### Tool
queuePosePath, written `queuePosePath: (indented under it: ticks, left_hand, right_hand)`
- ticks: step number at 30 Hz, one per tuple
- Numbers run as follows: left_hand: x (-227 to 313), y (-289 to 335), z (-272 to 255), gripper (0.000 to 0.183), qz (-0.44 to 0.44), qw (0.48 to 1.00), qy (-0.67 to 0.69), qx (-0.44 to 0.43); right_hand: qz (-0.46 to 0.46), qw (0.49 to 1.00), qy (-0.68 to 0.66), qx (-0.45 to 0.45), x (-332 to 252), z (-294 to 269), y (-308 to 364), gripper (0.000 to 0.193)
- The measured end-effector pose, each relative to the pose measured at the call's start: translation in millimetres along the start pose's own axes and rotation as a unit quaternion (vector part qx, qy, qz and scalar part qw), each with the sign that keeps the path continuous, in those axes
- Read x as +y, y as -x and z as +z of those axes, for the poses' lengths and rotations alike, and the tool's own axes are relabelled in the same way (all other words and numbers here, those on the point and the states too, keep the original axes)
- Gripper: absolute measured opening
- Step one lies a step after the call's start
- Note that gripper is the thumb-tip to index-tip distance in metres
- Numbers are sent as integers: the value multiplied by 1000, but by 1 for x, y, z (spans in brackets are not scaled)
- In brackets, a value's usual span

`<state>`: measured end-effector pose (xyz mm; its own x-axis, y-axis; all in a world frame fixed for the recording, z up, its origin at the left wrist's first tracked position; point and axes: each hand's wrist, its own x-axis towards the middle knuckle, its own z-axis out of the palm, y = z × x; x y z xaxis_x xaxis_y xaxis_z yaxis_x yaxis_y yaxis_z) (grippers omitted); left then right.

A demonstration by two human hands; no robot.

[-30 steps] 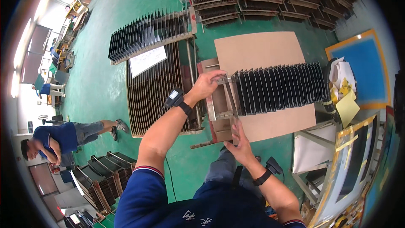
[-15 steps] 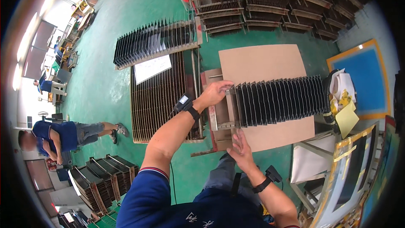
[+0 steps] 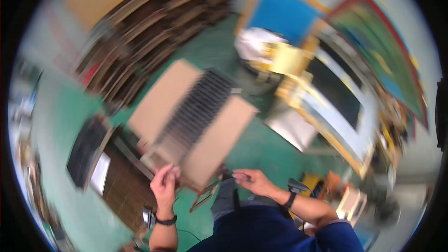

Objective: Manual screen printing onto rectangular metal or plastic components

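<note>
A rack of thin black sheets (image 3: 198,105), smeared by motion, stands on a large tan board (image 3: 161,93). My left hand (image 3: 164,184) hovers by the near end of the rack, its fingers loosely bent with a gap at the thumb, and nothing shows in it. Whether it touches the rack's end is too blurred to tell. Off to the right, near my thigh, my right hand (image 3: 254,182) is held out with fingers stretched, free of any object. Both wrists carry a dark strap with a small box.
A second rack of black sheets (image 3: 87,151) and a white paper (image 3: 100,172) lie on a slatted brown stack (image 3: 123,182) at left. Brown shelving racks (image 3: 154,28) rise behind. Framed screens (image 3: 338,93) lean at right, beside a yellow sheet (image 3: 285,59).
My view has swung to the right, so the racks appear turned and further left. Both hands have come away from the rack's near end, back toward my body. The bystander has left view.
</note>
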<state>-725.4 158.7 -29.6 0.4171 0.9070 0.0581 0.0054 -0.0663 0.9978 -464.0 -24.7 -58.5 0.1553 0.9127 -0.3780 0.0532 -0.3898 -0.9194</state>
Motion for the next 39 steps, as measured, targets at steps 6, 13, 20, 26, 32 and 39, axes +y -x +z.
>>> queuePosePath:
  ticks: [6, 13, 20, 26, 32, 39]
  left_hand:
    - [2, 16, 163, 23, -76, 954, 86, -276]
    - [36, 56, 333, 24, -18, 867, 48, -496]
    - [55, 152, 448, 25, -28, 816, -33, -576]
    - [80, 217, 523, 25, -41, 766, -114, -631]
    - [93, 245, 579, 25, -21, 760, -173, -626]
    - [86, 261, 614, 25, -49, 735, -178, -653]
  right_hand:
    - [-51, 949, -13, 312, 34, -85, 105, 39]
    - [38, 750, 52, 658, 173, -148, 369, 35]
    - [347, 532, 120, 763, 352, -203, 665, 43]
    - [419, 532, 154, 720, 443, -275, 733, 86]
    - [398, 562, 171, 704, 450, -314, 751, 96]
    - [342, 598, 164, 706, 465, -314, 762, 85]
